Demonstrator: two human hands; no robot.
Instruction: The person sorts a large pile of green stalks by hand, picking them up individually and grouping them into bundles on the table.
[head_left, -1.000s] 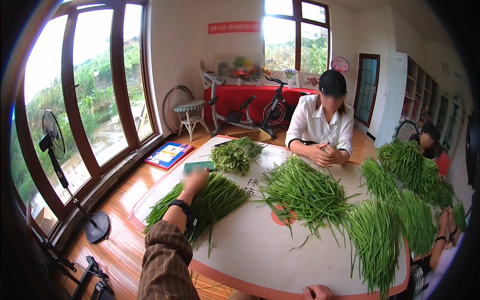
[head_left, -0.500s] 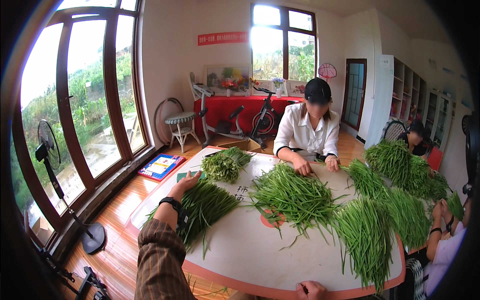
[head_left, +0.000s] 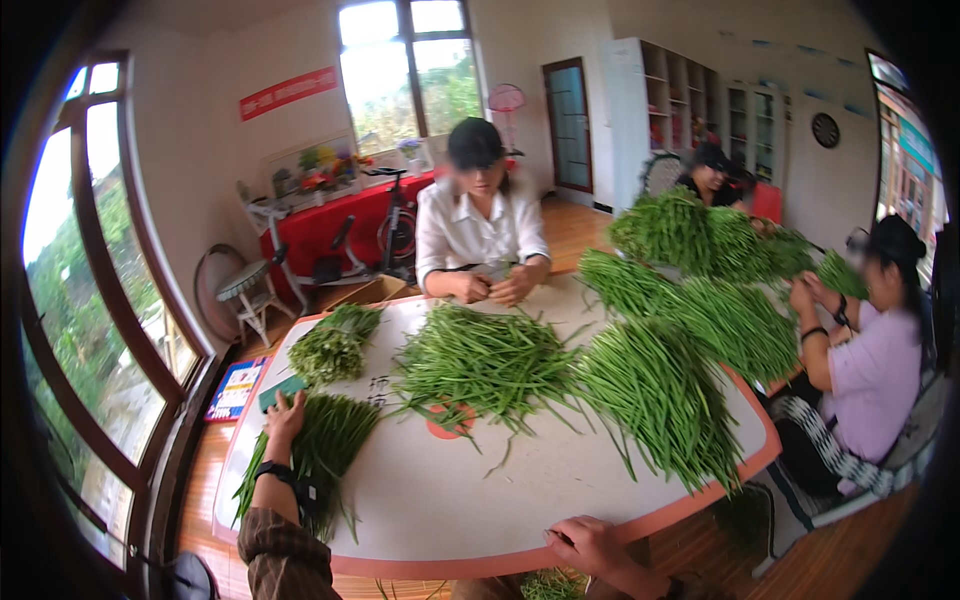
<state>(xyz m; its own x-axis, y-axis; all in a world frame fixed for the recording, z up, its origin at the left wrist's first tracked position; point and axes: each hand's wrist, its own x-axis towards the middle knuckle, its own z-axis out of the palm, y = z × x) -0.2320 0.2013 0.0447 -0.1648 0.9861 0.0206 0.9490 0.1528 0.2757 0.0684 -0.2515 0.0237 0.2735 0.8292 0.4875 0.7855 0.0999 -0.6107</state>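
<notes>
Long green stalks that look like garlic chives lie in piles on a white table with an orange-pink edge. My left hand reaches to the left side, its fingers stretched over the end of a chive bundle, beside a green card. A dark band circles that wrist. At the near table edge rests my right hand, fingers curled and thumb pressed in; whether it holds anything is hidden. A loose chive pile spreads over the middle, and a larger bundle lies to its right.
Another bundle lies at the far left. Across the table a person in white handles something small. At right, a person in light purple holds chives near more heaps. A cardboard box stands behind the table.
The view has swung right. My left hand has come down from above the bundle onto its end. The person across has lifted both hands together. My right hand shows further over the table edge.
</notes>
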